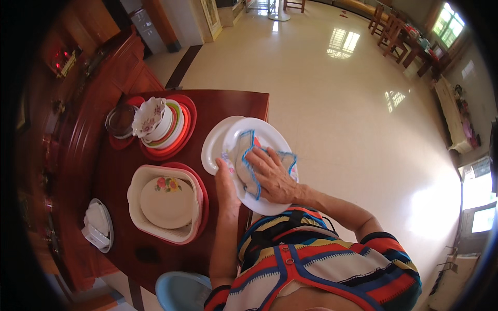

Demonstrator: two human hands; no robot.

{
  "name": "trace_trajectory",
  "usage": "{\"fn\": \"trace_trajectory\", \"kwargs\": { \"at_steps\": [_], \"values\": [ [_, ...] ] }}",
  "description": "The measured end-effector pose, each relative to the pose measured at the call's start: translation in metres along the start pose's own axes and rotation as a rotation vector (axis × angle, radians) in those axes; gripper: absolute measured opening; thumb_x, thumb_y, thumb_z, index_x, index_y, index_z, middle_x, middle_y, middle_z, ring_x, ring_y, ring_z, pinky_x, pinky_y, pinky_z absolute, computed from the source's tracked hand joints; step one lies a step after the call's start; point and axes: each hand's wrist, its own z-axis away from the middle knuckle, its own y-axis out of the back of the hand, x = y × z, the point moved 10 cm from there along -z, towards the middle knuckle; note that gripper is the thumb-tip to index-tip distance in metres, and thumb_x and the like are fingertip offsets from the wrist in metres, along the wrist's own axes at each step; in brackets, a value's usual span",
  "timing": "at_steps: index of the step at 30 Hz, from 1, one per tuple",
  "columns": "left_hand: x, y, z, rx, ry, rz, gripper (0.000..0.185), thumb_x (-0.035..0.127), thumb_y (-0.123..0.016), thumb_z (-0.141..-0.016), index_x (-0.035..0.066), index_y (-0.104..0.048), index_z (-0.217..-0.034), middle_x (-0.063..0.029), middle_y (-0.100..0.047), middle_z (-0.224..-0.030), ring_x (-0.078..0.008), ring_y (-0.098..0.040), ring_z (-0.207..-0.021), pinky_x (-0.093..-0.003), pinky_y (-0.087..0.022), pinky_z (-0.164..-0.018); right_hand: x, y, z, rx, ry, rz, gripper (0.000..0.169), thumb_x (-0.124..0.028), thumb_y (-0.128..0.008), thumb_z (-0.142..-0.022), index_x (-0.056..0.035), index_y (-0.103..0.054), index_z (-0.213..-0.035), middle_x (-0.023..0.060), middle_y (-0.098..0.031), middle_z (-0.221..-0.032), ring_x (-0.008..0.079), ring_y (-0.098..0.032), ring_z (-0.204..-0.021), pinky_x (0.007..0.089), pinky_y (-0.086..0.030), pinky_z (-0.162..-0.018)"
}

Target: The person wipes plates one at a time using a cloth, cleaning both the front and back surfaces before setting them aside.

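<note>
A white oval plate (268, 130) with a floral print is tilted up before my body. My left hand (227, 182) grips its left rim, with the thumb over the edge and the fingers hidden beneath. My right hand (272, 175) lies flat on a thin pale cloth (244, 171) with blue stitched edging, pressing it against the plate's face. Behind and partly under this plate, a second white plate (212, 145) shows near the table's right edge. Whether the two plates touch is unclear.
On the dark red wooden table (241, 99) stand stacked bowls (175, 120), a glass bowl (121, 120), a cream basket (134, 190) holding a flowered plate (167, 206), and a dish (111, 229) with white items. A blue basin (179, 289) sits by the near edge. A carved wooden cabinet (128, 70) borders the left.
</note>
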Motion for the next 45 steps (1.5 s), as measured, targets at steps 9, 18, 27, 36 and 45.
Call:
{"fn": "trace_trajectory", "kwargs": {
  "at_steps": [9, 18, 27, 36, 45],
  "values": [
    [-0.029, -0.023, 0.016, -0.087, 0.004, -0.028, 0.055, 0.044, -0.035, -0.096, -0.003, -0.042, -0.125, -0.0101, -0.051, -0.120, -0.0154, -0.051, -0.106, -0.0311, -0.041, -0.091, 0.033, 0.044, -0.009, 0.272, -0.173, 0.112, 0.054, -0.020, -0.063, -0.074, 0.0092, -0.048, -0.116, 0.0271, -0.032, -0.136, 0.0427, -0.025, -0.129, 0.0539, -0.017, -0.105],
    [-0.008, -0.029, 0.005, -0.040, -0.018, -0.027, 0.066, 0.052, -0.034, -0.093, -0.004, -0.039, -0.127, -0.0158, -0.052, -0.121, -0.0243, -0.055, -0.105, -0.0344, -0.045, -0.089, -0.017, 0.008, 0.057, 0.051, 0.044, -0.111, 0.053, -0.019, -0.066, -0.070, 0.0075, -0.052, -0.113, 0.0225, -0.039, -0.133, 0.0323, -0.029, -0.131, 0.0449, -0.021, -0.108],
    [-0.087, -0.104, 0.027, -0.208, 0.001, -0.218, 0.040, 0.034, -0.041, -0.097, 0.000, -0.052, -0.115, -0.0076, -0.055, -0.112, -0.0140, -0.053, -0.100, -0.0279, -0.044, -0.086, 0.075, 0.083, 0.092, 0.345, -0.394, 0.092, 0.061, -0.018, -0.059, -0.075, 0.0104, -0.039, -0.125, 0.0252, -0.030, -0.138, 0.0368, -0.023, -0.133, 0.0456, -0.016, -0.110],
    [-0.148, -0.178, 0.080, -0.368, 0.178, -0.182, 0.027, 0.014, -0.054, -0.090, 0.000, -0.056, -0.113, -0.0069, -0.061, -0.103, -0.0140, -0.059, -0.090, -0.0275, -0.048, -0.079, 0.111, 0.192, 0.161, 0.511, -0.533, 0.337, 0.041, -0.019, -0.062, -0.076, -0.0038, -0.049, -0.112, 0.0159, -0.048, -0.105, 0.0343, -0.049, -0.095, 0.0452, -0.038, -0.083],
    [-0.134, -0.211, 0.081, -0.235, -0.009, -0.192, 0.041, 0.022, -0.059, -0.086, -0.007, -0.051, -0.115, -0.0157, -0.059, -0.109, -0.0232, -0.060, -0.094, -0.0356, -0.049, -0.083, 0.113, 0.181, 0.295, 0.604, -0.943, 0.090, 0.049, -0.015, -0.058, -0.082, -0.0032, -0.041, -0.127, 0.0209, -0.042, -0.124, 0.0378, -0.047, -0.106, 0.0470, -0.040, -0.086]
  ]
}}
